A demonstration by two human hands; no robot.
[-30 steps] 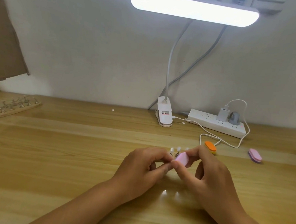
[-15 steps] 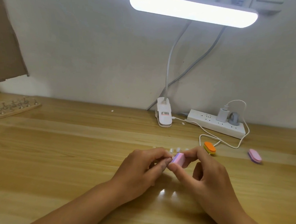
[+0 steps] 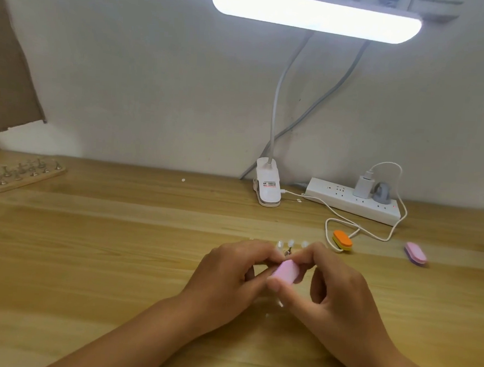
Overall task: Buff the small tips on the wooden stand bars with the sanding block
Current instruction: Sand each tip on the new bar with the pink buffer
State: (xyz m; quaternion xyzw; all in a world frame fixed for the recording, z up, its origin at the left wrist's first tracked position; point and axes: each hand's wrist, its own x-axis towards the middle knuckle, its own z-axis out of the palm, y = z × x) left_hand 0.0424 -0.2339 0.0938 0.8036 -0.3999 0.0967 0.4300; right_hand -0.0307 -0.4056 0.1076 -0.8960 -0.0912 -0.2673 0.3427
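Right now I am mid-buff: my right hand [image 3: 339, 291] pinches the pink sanding block [image 3: 285, 271] against a small tip [image 3: 280, 245] that my left hand [image 3: 229, 276] steadies, at six o'clock on the table [image 3: 117, 260]. Next, I judge, a light stroke, then the neighbouring tip at twelve.

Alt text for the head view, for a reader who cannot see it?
Two bare hands meet over a wooden table: the right hand pinches a small pink sanding block, and the left hand holds something mostly hidden, with small pale tips showing just beyond. An orange buffer block, a pink-and-purple buffer block and a white power strip lie further right.
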